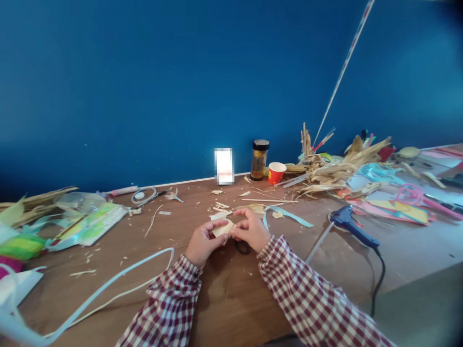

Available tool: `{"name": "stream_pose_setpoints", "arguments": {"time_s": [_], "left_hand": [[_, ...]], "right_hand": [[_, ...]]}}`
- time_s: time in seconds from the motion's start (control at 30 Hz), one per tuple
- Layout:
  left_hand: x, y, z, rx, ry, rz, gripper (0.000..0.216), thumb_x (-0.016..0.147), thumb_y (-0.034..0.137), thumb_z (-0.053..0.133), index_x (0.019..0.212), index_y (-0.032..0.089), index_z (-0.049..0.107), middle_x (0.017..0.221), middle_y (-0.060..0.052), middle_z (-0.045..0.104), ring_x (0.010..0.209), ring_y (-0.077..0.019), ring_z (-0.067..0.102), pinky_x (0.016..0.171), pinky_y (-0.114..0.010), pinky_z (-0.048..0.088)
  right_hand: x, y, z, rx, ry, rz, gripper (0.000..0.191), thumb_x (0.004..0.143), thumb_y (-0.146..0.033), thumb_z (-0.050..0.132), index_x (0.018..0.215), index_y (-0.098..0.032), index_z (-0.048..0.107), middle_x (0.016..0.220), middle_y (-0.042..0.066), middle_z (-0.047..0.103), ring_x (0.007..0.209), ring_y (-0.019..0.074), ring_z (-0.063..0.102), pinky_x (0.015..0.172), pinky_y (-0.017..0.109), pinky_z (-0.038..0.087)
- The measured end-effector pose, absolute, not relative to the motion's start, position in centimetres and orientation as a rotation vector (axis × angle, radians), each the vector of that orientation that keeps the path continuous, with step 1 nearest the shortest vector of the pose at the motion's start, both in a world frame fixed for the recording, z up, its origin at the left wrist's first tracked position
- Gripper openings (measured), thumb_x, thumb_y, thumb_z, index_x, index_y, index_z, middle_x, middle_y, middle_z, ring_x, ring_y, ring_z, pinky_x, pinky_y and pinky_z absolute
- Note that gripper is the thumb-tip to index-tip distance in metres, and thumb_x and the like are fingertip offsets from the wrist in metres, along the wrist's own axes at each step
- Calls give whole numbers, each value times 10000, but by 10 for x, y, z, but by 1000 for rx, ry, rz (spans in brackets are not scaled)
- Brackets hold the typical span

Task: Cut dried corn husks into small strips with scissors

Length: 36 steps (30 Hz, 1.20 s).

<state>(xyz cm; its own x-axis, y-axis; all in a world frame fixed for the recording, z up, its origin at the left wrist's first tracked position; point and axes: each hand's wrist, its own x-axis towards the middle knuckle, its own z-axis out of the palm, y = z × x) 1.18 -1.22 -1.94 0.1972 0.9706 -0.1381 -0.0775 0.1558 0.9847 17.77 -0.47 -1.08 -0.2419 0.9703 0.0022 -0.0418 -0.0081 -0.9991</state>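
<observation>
A small pale piece of dried husk (223, 228) is held between my two hands above the table. My left hand (206, 241) pinches its left and lower edge between thumb and fingers. On the other side, my right hand (252, 230) grips the right edge with thumb and fingertips. Partly hidden under my right hand is a black scissors handle (242, 247). Cream scraps (221, 207) lie just beyond my fingers, and a light blue ribbon (289, 216) curls to the right of them.
A blue glue gun (354, 226) rests at the right, its black cord hanging down. Along the wall stand a lidded jar (259, 161), a red paper cup (277, 173) and heaped dried husks (336, 168). A white cable (119, 272) crosses the left side, near craft materials (90, 221).
</observation>
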Motion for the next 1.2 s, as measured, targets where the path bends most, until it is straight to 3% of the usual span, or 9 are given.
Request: {"name": "stream_pose_setpoints", "arguments": {"time_s": [0.33,0.5,0.73,1.03,1.2], "left_hand": [[10,-10,-20,1060,1087,992,605,568,308,747,1112,120,560,709,-54,676,557,-131,592,566,-258,476],[11,-11,-19,1098,1076,998,558,591,287,736,1095,115,570,611,-13,644,517,-113,563,539,-237,460],[13,-12,-20,1105,1064,1019,551,593,273,734,1092,115,563,701,-37,664,557,-110,572,565,-235,466],[12,-14,-17,1243,1067,1000,312,588,259,733,858,126,655,633,-24,663,563,-115,583,577,-233,483],[10,-14,-17,1294,1139,930,402,608,286,718,978,135,672,648,-48,686,561,-130,596,557,-231,482]], "right_hand": [[178,0,-15,-1006,-1191,1613,457,659,-263,686,1041,-215,440,656,-30,630,615,126,623,573,247,514],[179,1,-14,-1025,-1196,1568,430,667,-273,681,1022,-208,448,640,-30,629,608,124,619,579,246,513],[179,-1,-11,-1016,-1257,1477,443,662,-256,673,1020,-194,419,585,-54,595,547,112,590,555,251,493],[179,2,-19,-1047,-1257,1414,418,677,-262,652,1005,-191,403,529,-77,556,472,95,535,488,224,432],[178,1,-18,-1066,-1243,1422,390,686,-248,641,993,-188,408,513,-79,552,467,83,512,486,208,417]]}}
